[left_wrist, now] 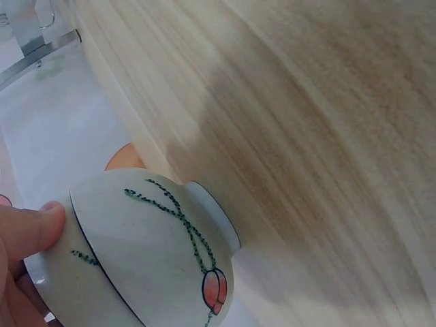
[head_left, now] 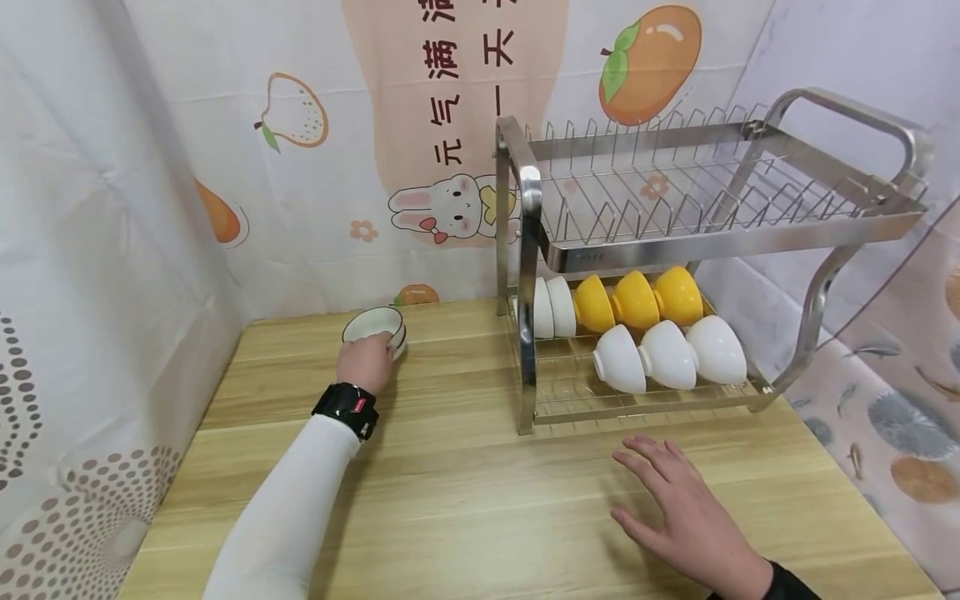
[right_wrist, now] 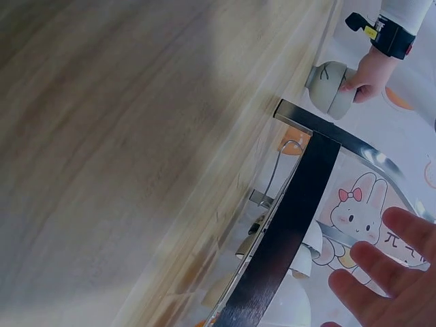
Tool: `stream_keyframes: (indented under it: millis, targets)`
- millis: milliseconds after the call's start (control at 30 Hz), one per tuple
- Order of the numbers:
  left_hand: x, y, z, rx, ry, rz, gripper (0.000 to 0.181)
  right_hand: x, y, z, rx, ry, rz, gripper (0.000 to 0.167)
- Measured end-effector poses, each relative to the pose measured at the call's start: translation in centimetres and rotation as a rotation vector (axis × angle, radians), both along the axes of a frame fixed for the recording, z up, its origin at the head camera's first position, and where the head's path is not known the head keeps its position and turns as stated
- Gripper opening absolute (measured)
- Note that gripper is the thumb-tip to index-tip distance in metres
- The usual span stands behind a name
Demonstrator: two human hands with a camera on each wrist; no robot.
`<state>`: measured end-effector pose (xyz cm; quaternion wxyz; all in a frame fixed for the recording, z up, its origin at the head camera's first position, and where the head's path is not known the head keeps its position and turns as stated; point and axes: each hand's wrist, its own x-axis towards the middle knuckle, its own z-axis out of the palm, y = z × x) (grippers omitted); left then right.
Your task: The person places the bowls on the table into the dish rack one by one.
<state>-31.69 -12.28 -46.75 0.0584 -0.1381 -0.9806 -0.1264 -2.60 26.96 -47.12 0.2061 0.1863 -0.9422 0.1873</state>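
Note:
At the back left of the table, my left hand (head_left: 365, 364) grips the rim of a white bowl (head_left: 375, 320) with a dark line around its edge. This bowl sits nested in a second bowl (left_wrist: 157, 225), painted with green dotted stems and a red bud. The lower bowl's foot is at the tabletop. In the left wrist view the thumb (left_wrist: 48, 225) presses against the upper bowl's outside; the other fingers are partly hidden. My right hand (head_left: 682, 508) hovers over the table in front of the rack, fingers spread and holding nothing.
A two-tier metal dish rack (head_left: 528, 333) stands at the back right. On its lower tier, yellow bowls (head_left: 636, 300) and white bowls (head_left: 667, 357) lie tilted on their sides in rows. Wires stand up along the upper tier. Printed curtains (head_left: 300, 233) border the wooden table (head_left: 450, 500).

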Motion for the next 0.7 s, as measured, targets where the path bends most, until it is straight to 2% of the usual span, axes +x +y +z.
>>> stream_keyframes:
  millis: [167, 333, 400, 500, 600, 700]
  targets:
    - [0.8, -0.5, 0.5, 0.017, 0.07, -0.006, 0.023, -0.1, -0.2, -0.2, 0.0, 0.008, 0.008, 0.063]
    - [2.8, -1.0, 2.3, 0.053, 0.156, -0.032, 0.014, -0.1, -0.4, -0.1, -0.001, 0.009, 0.008, 0.062]
    - [4.1, -1.0, 3.1, 0.06, 0.18, -0.064, 0.011, -0.1, -0.6, -0.1, -0.002, 0.005, 0.008, 0.063]
    - [6.6, -0.9, 4.1, 0.053, 0.19, -0.135, 0.009, 0.1, -0.8, -0.1, 0.002, 0.0, 0.015, 0.065]
    - [9.4, -0.5, 4.6, 0.025, 0.191, -0.236, 0.01, 0.2, -1.1, 0.0, 0.01, -0.013, 0.027, 0.067]
    - [12.0, 0.0, 4.7, -0.013, 0.193, -0.368, 0.01, 0.2, -1.5, 0.3, 0.009, -0.011, 0.057, 0.065]
